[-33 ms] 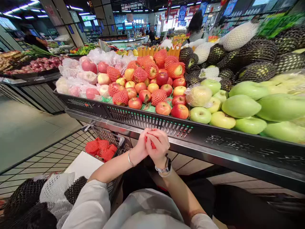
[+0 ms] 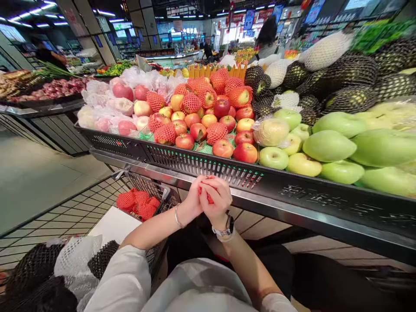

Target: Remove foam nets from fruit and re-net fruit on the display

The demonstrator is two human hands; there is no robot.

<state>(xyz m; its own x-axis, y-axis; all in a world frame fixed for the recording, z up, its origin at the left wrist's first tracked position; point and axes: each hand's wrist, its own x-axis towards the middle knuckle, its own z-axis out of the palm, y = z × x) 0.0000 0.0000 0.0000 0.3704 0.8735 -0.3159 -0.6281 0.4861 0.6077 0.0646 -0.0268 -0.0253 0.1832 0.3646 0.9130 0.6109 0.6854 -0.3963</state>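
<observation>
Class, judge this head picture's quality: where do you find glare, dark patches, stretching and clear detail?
Head view: ceiling lights glare at upper left; metal rail gleams; black netting at lower left loses detail in darkness; large green fruit at the right edge looks stretched and soft; left hand and right hand appear fairly sharp.

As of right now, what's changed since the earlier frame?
Nothing visibly, bar a tiny view shift. Nothing taken or let go: left hand and right hand stay clasped around a red item. Apples and red netting in the cart stayed put.
</observation>
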